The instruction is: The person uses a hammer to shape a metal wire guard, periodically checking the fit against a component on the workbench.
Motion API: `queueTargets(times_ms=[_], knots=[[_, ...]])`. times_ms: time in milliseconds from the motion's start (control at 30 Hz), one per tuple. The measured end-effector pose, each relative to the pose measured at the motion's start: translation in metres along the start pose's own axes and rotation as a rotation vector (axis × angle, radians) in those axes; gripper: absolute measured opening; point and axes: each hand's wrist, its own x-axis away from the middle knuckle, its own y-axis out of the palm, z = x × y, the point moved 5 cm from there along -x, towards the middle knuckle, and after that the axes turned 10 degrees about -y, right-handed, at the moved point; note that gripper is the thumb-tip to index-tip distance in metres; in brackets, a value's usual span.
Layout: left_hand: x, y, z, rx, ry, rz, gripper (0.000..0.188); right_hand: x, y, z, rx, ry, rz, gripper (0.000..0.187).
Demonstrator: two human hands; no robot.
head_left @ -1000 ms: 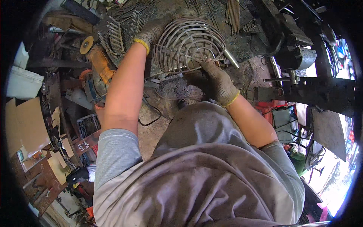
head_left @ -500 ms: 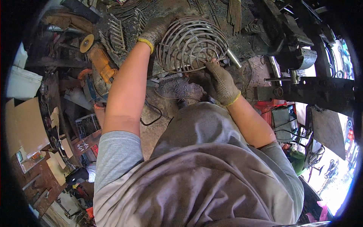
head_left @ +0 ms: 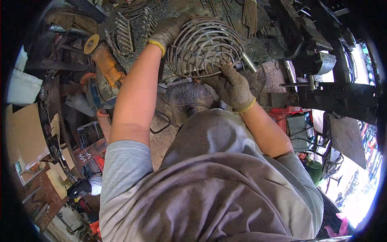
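Observation:
A round, dome-like cage of curved metal rods [head_left: 206, 49] lies in front of me on the dark work surface. My left hand [head_left: 171, 31], in a dirty knit glove with a yellow cuff, grips the cage's upper left edge; its fingertips are hidden behind the rods. At the near right rim, my right hand [head_left: 237, 88], gloved likewise, has its thumb and fingers closed on a rod of the cage. Just right of the cage a shiny metal tube [head_left: 249, 63] sticks out.
Left of my forearm lies an orange angle grinder [head_left: 108, 66] with a yellow disc [head_left: 91, 44]. Comb-like metal pieces [head_left: 124, 34] rest beyond it. A bundle of rods [head_left: 250, 18] is at the back. Heavy dark steel machinery [head_left: 342, 97] stands on the right.
The cage has turned slightly, so its rods sit at a different angle. My right hand has shifted a little along the near rim; my left hand keeps its hold.

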Motion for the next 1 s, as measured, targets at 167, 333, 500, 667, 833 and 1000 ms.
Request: queueTargets(times_ms=[167,333,500,667,833,1000], knots=[[0.001,-0.003,0.003,0.03,-0.033,-0.035,0.038,0.006,0.031,-0.027,-0.621,0.294,-0.005,0.038],[0.003,-0.009,0.006,0.031,-0.156,-0.103,0.046,0.014,0.011,-0.023,-0.161,0.207,-0.026,0.046],[0.017,-0.018,0.017,0.372,-0.394,-0.122,0.063,0.029,-0.006,-0.059,0.866,0.074,-0.046,0.036],[0.007,-0.012,0.005,0.268,-0.26,-0.142,0.048,0.029,-0.007,-0.08,0.979,-0.338,0.188,0.025],[0.002,-0.006,-0.006,0.123,-0.219,-0.077,0.052,0.019,-0.012,-0.077,0.938,-0.305,0.258,0.032],[0.008,-0.009,0.012,0.328,-0.32,-0.161,0.051,0.026,-0.025,-0.061,0.711,-0.181,0.341,0.036]])
